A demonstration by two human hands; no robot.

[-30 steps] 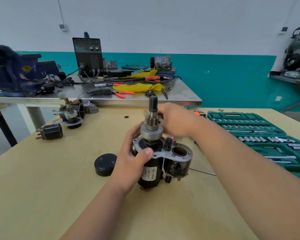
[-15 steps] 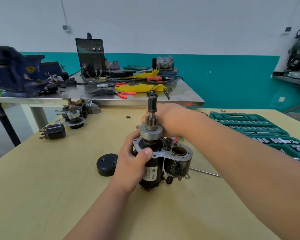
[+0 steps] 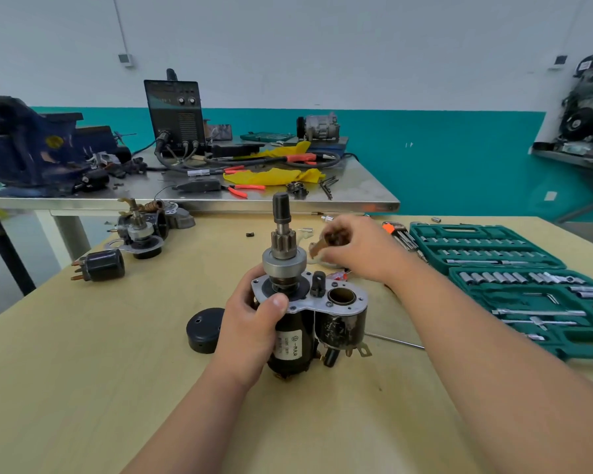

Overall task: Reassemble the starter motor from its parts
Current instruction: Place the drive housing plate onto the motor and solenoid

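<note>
The starter motor point(image 3: 297, 340) stands upright on the wooden table point(image 3: 83, 388), its black body down and its pinion shaft point(image 3: 281, 230) pointing up. My left hand point(image 3: 254, 319) grips the body just under the grey flange, thumb on the plate. Behind and to the right of the shaft, my right hand point(image 3: 360, 249) pinches a small dark brown part point(image 3: 332, 239) just above the table. A black round cap point(image 3: 204, 328) lies left of the motor. A black solenoid point(image 3: 101, 266) and another stripped motor assembly point(image 3: 141, 230) lie at the far left.
A green socket set case point(image 3: 514, 278) lies open at the right. A thin rod point(image 3: 394, 340) lies right of the motor. Small loose parts sit behind my right hand. A steel bench point(image 3: 220, 200) behind holds a welder, pliers, yellow cloth and a blue vise.
My right hand has lifted from the table behind the shaft and now holds a small dark part. My left hand keeps its grip on the motor.
</note>
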